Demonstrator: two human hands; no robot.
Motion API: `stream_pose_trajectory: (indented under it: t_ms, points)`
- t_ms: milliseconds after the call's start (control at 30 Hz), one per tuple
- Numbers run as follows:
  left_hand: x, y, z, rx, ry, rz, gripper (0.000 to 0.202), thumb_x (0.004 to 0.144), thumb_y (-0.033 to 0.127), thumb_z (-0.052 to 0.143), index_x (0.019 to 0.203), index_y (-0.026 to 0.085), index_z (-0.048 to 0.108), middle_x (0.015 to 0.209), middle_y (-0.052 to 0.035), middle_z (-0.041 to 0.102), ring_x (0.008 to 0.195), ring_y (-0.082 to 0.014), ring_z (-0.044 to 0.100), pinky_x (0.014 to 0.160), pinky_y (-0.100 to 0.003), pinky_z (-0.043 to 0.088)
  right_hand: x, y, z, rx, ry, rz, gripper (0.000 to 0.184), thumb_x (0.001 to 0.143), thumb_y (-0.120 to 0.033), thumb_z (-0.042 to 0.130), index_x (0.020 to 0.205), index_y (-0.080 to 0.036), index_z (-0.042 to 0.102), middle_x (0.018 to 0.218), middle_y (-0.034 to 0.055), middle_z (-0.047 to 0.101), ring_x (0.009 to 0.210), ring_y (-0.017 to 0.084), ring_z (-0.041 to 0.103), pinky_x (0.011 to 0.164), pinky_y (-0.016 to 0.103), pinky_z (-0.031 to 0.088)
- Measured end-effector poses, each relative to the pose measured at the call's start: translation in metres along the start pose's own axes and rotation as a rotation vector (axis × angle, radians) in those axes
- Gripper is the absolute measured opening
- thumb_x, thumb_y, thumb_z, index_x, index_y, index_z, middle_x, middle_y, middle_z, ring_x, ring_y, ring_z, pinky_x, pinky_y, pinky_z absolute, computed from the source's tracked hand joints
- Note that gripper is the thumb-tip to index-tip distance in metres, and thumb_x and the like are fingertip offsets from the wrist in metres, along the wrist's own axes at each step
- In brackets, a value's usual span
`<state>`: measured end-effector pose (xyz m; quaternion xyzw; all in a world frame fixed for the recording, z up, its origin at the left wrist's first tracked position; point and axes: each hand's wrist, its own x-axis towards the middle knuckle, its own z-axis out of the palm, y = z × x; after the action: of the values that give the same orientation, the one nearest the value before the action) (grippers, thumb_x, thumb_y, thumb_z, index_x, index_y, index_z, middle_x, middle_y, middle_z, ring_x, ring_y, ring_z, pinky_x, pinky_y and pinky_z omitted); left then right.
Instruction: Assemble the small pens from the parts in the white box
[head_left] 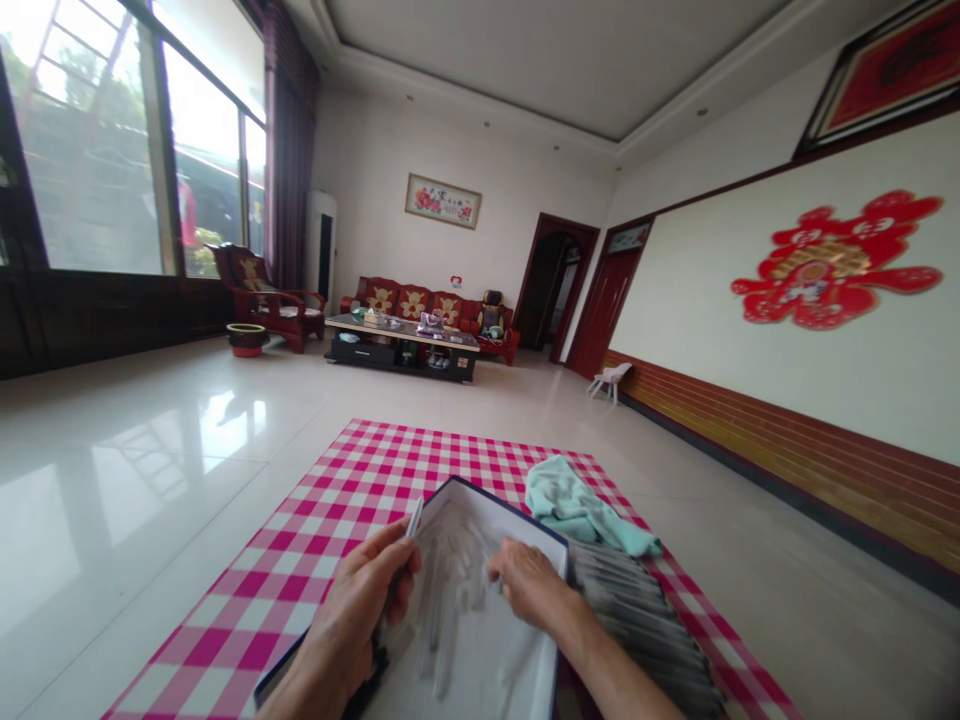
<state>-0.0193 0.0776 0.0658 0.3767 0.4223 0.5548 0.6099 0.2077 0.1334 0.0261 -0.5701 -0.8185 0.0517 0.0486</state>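
On the tiled floor of a wide sitting room:

Box: shallow open box (495, 510), white inside with a dark blue rim, lying on the cloth between the hands.
Contents: blurred grey strips (450, 590) lying lengthwise; their material is too blurred to tell.
Left hand (360, 600): curled at the box's near corner, pinching a slim silver piece (414, 517) upright.
Right hand (529, 585): fingers curled down over the strips; whether they grip anything cannot be told.
Beside the box: overlapping row of grey slats (637, 620), and a crumpled teal towel (577, 510) just beyond.
Underneath: red-and-white gingham cloth (300, 590) on glossy pale floor tiles (135, 480).
Further off: low coffee table (401, 335) before a carved red-cushioned sofa (405, 305).
Writing: characters on the framed wall picture (442, 201) too small to read.
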Motion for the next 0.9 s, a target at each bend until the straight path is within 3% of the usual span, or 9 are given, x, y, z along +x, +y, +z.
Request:
stream_pose_trajectory:
  t_ms: [133,267,433,533,600,667,767,900]
  points:
    - [-0.003,0.001,0.003,0.006,-0.032,-0.009,0.013,0.072,0.029,0.062,0.079,0.017,0.061,0.059,0.0058,0.051,0.042,-0.004,0.039,0.036,-0.013,0.027,0.003,0.0,0.009,-0.022,-0.011,-0.056,0.035,0.065,0.003,0.046,0.081,-0.02,0.067,0.09,0.0072,0.062,0.083,0.022,0.058,0.076,0.033,0.039]
    - [-0.005,0.001,0.005,0.027,-0.058,-0.031,0.017,0.072,0.033,0.063,0.08,0.017,0.061,0.058,0.0067,0.049,0.041,-0.0039,0.037,0.036,-0.013,0.026,0.004,-0.004,0.002,0.059,0.058,-0.085,0.025,0.066,0.0,0.05,0.073,-0.018,0.064,0.091,0.0076,0.061,0.088,0.023,0.057,0.083,0.036,0.038]
    - [-0.006,-0.002,0.008,0.137,-0.168,-0.013,0.027,0.077,0.036,0.058,0.095,0.016,0.062,0.055,0.0079,0.046,0.039,-0.0039,0.035,0.035,-0.014,0.023,0.001,-0.01,-0.02,0.27,0.218,-0.057,0.017,0.079,-0.014,0.047,0.09,-0.016,0.06,0.086,0.0055,0.062,0.079,0.018,0.059,0.074,0.029,0.044]
    - [-0.01,-0.002,0.013,0.203,-0.241,-0.065,0.036,0.075,0.036,0.058,0.101,0.013,0.063,0.052,0.0077,0.046,0.037,-0.0039,0.033,0.035,-0.016,0.021,-0.005,-0.023,-0.024,0.807,0.349,0.072,0.025,0.086,-0.027,0.045,0.108,-0.016,0.052,0.086,0.0042,0.063,0.075,0.015,0.06,0.068,0.026,0.048]
    - [-0.014,0.0,0.017,0.23,-0.237,-0.078,0.042,0.073,0.038,0.058,0.106,0.013,0.063,0.05,0.0076,0.047,0.036,-0.0042,0.033,0.035,-0.017,0.02,-0.011,-0.035,-0.021,1.359,0.406,0.189,0.034,0.08,-0.033,0.057,0.111,-0.019,0.051,0.086,0.0024,0.063,0.072,0.014,0.061,0.065,0.025,0.049]
    - [-0.018,0.001,0.02,0.249,-0.22,-0.076,0.046,0.071,0.038,0.059,0.11,0.013,0.062,0.049,0.0069,0.05,0.036,-0.0046,0.034,0.036,-0.017,0.021,-0.015,-0.047,-0.017,1.754,0.426,0.266,0.039,0.072,-0.034,0.069,0.106,-0.02,0.055,0.084,0.0012,0.065,0.07,0.013,0.061,0.064,0.024,0.049]
    - [-0.02,0.002,0.023,0.269,-0.224,-0.094,0.05,0.068,0.038,0.062,0.11,0.011,0.063,0.049,0.0062,0.051,0.035,-0.0043,0.034,0.036,-0.018,0.02,-0.018,-0.061,-0.013,1.98,0.454,0.3,0.039,0.064,-0.031,0.077,0.097,-0.019,0.061,0.08,0.0011,0.067,0.067,0.012,0.061,0.063,0.023,0.049]
    - [-0.018,-0.003,0.023,0.266,-0.25,-0.095,0.054,0.065,0.04,0.064,0.11,0.009,0.063,0.047,0.0067,0.049,0.033,-0.0039,0.032,0.035,-0.018,0.018,-0.019,-0.068,-0.013,2.016,0.495,0.28,0.034,0.063,-0.029,0.079,0.092,-0.018,0.063,0.079,0.0016,0.068,0.067,0.012,0.061,0.062,0.022,0.049]
